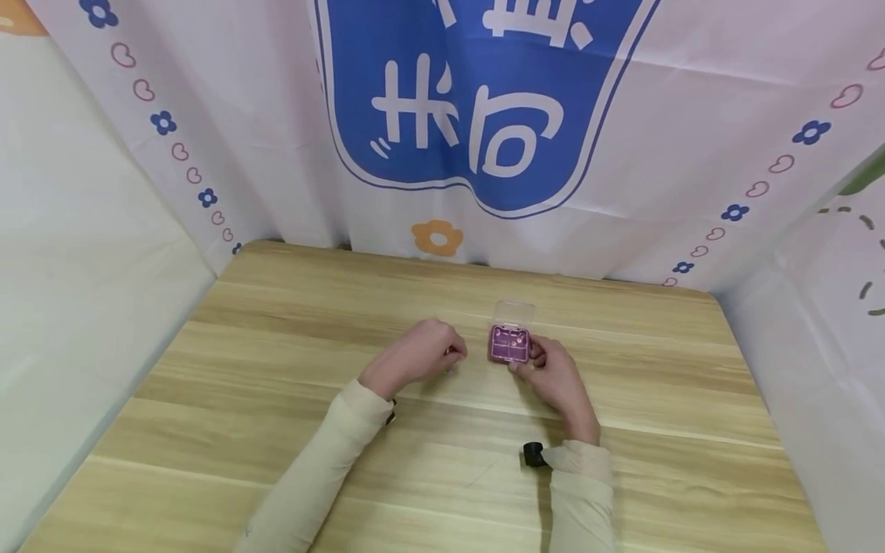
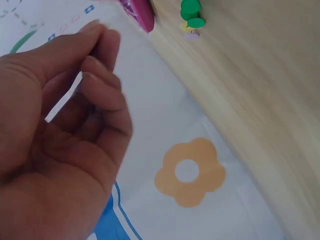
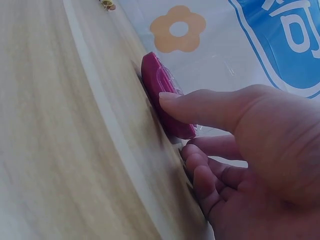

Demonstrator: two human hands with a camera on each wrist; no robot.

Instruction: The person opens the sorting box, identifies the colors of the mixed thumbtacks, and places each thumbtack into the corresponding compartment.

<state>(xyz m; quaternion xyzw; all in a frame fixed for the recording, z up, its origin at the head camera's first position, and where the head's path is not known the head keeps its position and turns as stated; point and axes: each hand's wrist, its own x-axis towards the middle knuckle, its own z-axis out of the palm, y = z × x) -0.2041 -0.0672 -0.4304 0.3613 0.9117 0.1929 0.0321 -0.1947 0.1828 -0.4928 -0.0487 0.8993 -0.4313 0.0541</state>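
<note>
- Right now my right hand (image 1: 555, 374) grips the small purple box (image 1: 500, 355) by its near right corner, thumb on the near side and fingers bent against the right side.
- So the box sits just left of that grip, flat on the desk (image 1: 290, 346), nearer the far edge than the near one and a little right of the middle.
- Its clear lid (image 1: 514, 312) stands open towards the far edge; tiny pieces (image 1: 519, 339) show in the far right compartment.
- My left hand (image 1: 423, 355) is left of the box, apart from it, with thumb and fingertips drawn together; I cannot tell whether anything is pinched between them.
- Beside those fingertips, on the near side, a few thumbtacks (image 2: 191, 9) lie on the desk: green ones bunched together, with a yellow and a pale purple one next to them.
- Behind the far edge hangs a white cloth (image 1: 270, 100) with a blue panel and an orange flower.
</note>
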